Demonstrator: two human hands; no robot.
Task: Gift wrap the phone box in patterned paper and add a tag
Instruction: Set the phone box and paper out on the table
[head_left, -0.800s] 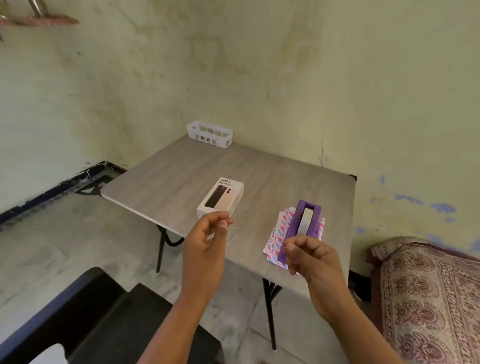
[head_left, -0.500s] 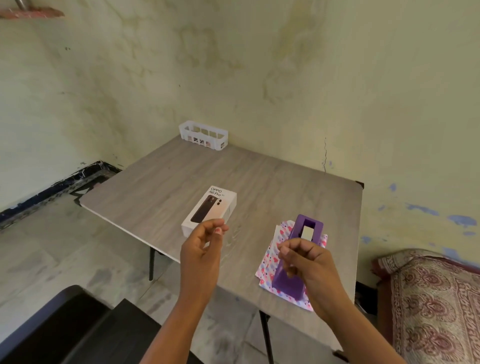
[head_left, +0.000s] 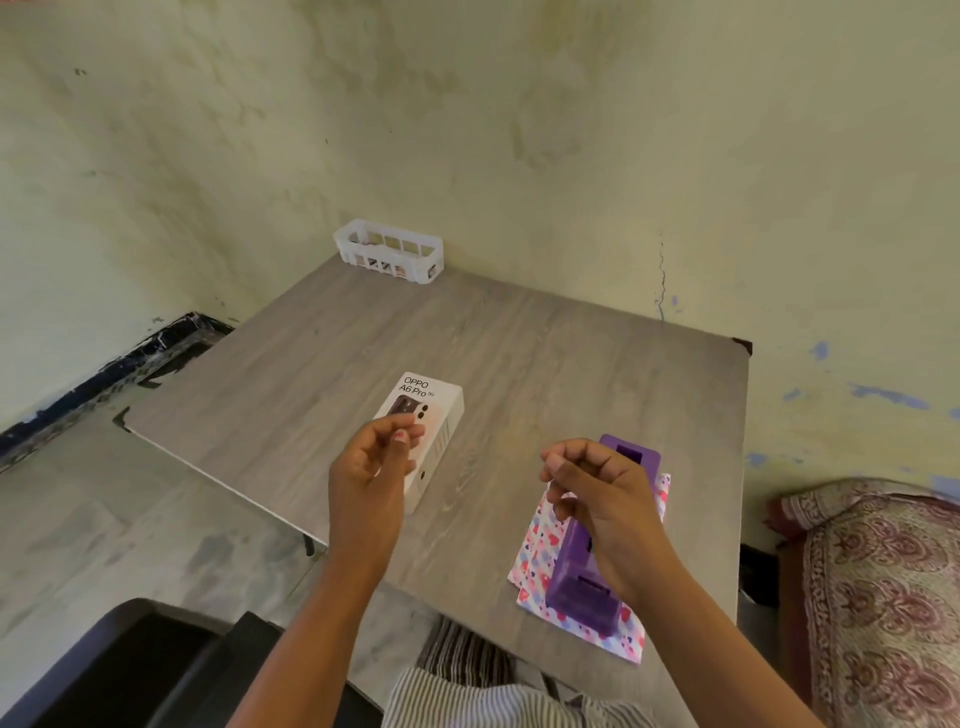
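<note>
On the grey wood-grain surface (head_left: 311, 374) lies the white phone box (head_left: 441, 415), printed "OPPO A6 Pro"; both the left hand (head_left: 371, 478) and right hand (head_left: 597, 488) hover above with each grip curled, empty.

phone box (head_left: 435, 415) — half behind left hand (head_left: 371, 478)

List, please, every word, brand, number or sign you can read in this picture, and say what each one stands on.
"OPPO" – top face of the white phone box, first line.
"A6 Pro" – same face, second line.
A small mark after "Pro" – too small to read for certain.
Grey print on the box's long side – blurred, unreadable.
The patterned paper, purple holder and white basket show no readable text.
</note>
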